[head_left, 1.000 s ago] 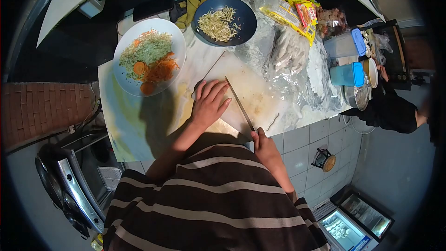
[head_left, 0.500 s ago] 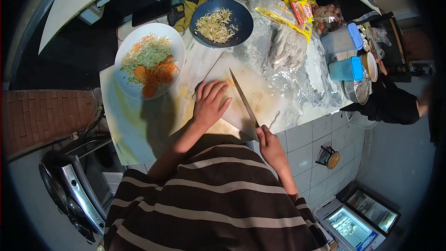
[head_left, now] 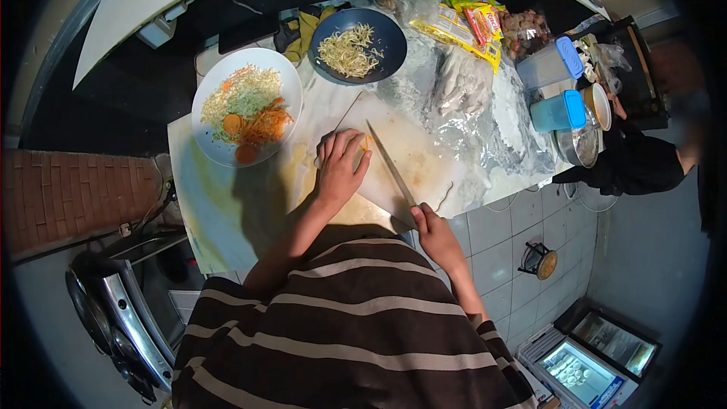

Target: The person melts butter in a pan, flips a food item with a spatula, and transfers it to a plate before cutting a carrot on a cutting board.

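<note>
My left hand (head_left: 341, 170) rests on the white cutting board (head_left: 413, 151), its fingers bent together over a small orange carrot piece (head_left: 367, 142) that is mostly hidden. In my right hand (head_left: 437, 236) is the handle of a long kitchen knife (head_left: 390, 160). The blade lies slantwise above the board, its tip pointing away from me, just right of the left fingertips. Left of the board stands a white plate (head_left: 208, 136) with shredded carrot, carrot slices and chopped pale green vegetable. A dark pan (head_left: 394, 34) behind the board contains bean sprouts.
Yellow food packets (head_left: 454, 26) and plastic bags (head_left: 462, 79) lie at the back right. Blue-lidded containers (head_left: 556, 113) and a metal bowl (head_left: 581, 148) stand near the right edge. A co-worker in a dark sleeve (head_left: 644, 167) reaches in there. A stool (head_left: 539, 261) is on the floor.
The knife blade has shifted slightly left, closer to my left fingers. My left thumb and fingers have drawn in around the carrot piece. The whole view has tilted a little.
</note>
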